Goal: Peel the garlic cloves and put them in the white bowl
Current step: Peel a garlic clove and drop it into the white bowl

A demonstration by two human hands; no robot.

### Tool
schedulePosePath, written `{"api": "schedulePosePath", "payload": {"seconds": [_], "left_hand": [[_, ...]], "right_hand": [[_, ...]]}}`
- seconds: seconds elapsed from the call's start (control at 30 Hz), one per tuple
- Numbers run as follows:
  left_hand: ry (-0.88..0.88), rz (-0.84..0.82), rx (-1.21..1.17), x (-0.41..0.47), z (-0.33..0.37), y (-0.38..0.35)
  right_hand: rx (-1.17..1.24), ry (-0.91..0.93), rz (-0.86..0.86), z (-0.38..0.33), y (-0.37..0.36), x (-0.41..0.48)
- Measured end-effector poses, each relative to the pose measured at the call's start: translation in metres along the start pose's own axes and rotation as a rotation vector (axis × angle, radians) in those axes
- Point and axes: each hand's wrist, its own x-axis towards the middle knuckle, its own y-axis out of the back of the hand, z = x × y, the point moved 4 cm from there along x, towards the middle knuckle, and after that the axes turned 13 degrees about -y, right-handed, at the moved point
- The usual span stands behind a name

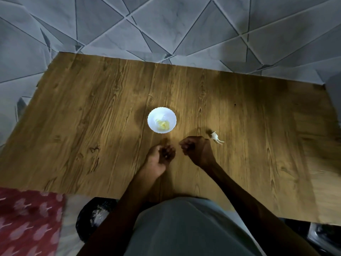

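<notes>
A small white bowl (162,113) stands near the middle of the wooden table (92,111), with several pale yellow peeled garlic cloves (163,125) in its bottom. My left hand (160,157) hovers just in front of the bowl, palm turned up and fingers curled in; the palm is dark and whatever lies in it is hidden. My right hand (197,149) is beside it, closed in a fist with nothing showing. A white garlic piece with papery skin and stalk (215,137) lies on the table just right of my right hand, apart from it.
The table's far edge meets a grey tiled floor (166,24). A red patterned cloth (27,218) lies at the near left. A dark round bin with a black liner (92,215) sits below the table's near edge. Bare wood spreads left and right of the bowl.
</notes>
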Motion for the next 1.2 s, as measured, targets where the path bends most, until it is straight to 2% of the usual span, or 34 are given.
{"api": "schedulePosePath", "payload": {"seconds": [0.13,0.33,0.5,0.63,0.73,0.83,0.9,1.07,1.2], "left_hand": [[-0.072,0.082,0.060,0.005,0.021,0.033],[-0.096,0.126,0.071,0.005,0.031,0.061],[-0.084,0.123,0.072,0.002,0.026,0.062],[-0.085,0.109,0.067,-0.003,0.019,0.060],[-0.088,0.105,0.064,-0.007,0.014,0.056],[-0.088,0.090,0.060,-0.009,0.011,0.050],[-0.084,0.086,0.077,-0.010,0.008,0.046],[-0.060,0.061,0.131,-0.011,0.002,0.035],[-0.062,0.035,0.142,-0.013,0.004,0.027]], "right_hand": [[-0.145,-0.050,-0.009,0.030,-0.004,0.013],[-0.290,0.134,-0.055,0.026,-0.033,0.000],[-0.432,0.290,0.000,0.021,-0.048,-0.002],[-0.586,0.321,-0.044,0.022,-0.059,-0.004],[-0.479,0.225,0.001,0.036,-0.052,-0.004],[-0.236,0.012,0.176,0.054,-0.025,-0.006],[-0.162,-0.081,0.235,0.065,-0.011,-0.007],[-0.092,-0.022,0.193,0.063,-0.008,-0.006],[-0.165,0.030,0.194,0.059,-0.018,0.000]]}}
